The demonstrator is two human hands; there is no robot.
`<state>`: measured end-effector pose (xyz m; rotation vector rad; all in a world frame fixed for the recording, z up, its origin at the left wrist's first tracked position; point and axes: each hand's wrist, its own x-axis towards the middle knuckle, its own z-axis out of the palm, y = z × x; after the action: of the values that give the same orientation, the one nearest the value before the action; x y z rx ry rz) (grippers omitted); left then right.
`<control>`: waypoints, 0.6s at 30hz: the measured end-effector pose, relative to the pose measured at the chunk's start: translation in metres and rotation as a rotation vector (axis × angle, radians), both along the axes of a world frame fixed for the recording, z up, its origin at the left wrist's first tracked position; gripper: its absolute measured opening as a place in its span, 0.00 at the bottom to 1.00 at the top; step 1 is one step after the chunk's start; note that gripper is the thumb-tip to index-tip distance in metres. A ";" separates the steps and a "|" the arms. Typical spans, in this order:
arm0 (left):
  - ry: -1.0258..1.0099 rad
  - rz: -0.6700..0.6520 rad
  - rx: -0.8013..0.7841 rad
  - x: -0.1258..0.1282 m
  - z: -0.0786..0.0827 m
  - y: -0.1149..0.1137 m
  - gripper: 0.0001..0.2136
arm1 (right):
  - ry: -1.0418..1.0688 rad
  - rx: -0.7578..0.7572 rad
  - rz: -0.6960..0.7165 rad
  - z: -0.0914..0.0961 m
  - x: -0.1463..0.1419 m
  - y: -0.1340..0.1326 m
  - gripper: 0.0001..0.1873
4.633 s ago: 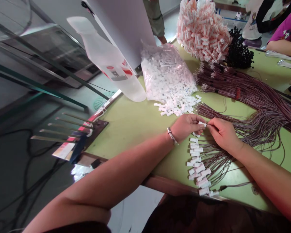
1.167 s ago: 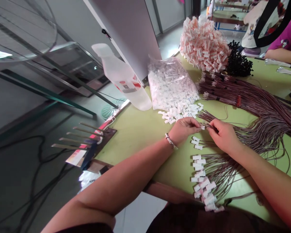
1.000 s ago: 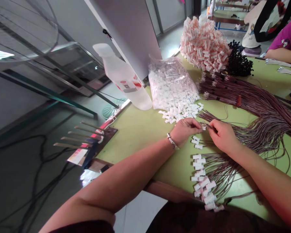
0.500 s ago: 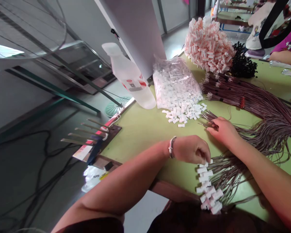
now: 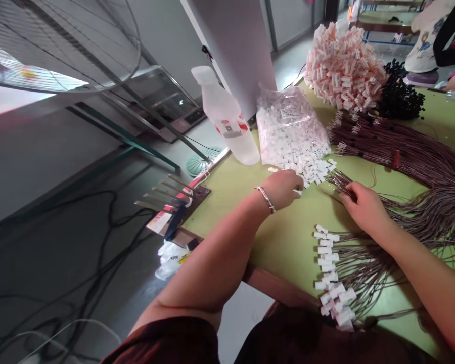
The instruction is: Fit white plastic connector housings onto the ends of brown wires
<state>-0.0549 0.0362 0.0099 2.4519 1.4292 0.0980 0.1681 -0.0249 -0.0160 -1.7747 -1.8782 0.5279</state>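
My left hand (image 5: 282, 189), wearing a bracelet, is at the near edge of a loose pile of white plastic connector housings (image 5: 315, 171). Its fingers are pinched, and one white connector housing (image 5: 298, 192) shows at the fingertips. My right hand (image 5: 365, 206) is closed round a bundle of thin brown wires (image 5: 339, 178), whose bare metal ends point toward the pile. Nearer to me, a column of white connectors on wires (image 5: 328, 258) lies along the table, their wires running to the right beneath my right forearm.
A clear bag of white housings (image 5: 290, 121) lies behind the pile, beside a translucent bottle (image 5: 231, 126). Farther back are pink housings (image 5: 345, 68), black parts (image 5: 402, 93) and thick wire bundles (image 5: 409, 146). A rack with metal prongs (image 5: 174, 194) is at the table's left edge.
My left hand has moved from the column of wired connectors up to the loose pile, leaving a connector at the column's top. My right hand stays on the wires. The view has shifted left.
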 end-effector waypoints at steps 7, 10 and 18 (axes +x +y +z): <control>-0.320 -0.012 -0.073 0.007 0.013 -0.009 0.05 | 0.358 -0.075 -0.031 0.010 -0.001 -0.004 0.09; -0.660 0.120 -0.431 0.015 0.011 -0.015 0.04 | 0.391 -0.039 -0.067 0.015 -0.003 -0.007 0.10; -1.221 0.338 -0.749 0.038 -0.028 -0.015 0.11 | 0.372 0.067 -0.084 0.017 -0.006 -0.014 0.08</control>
<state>-0.0172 0.0207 -0.0179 1.0926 0.9631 0.7955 0.1624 -0.0386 0.0010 -1.5775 -1.5417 0.7008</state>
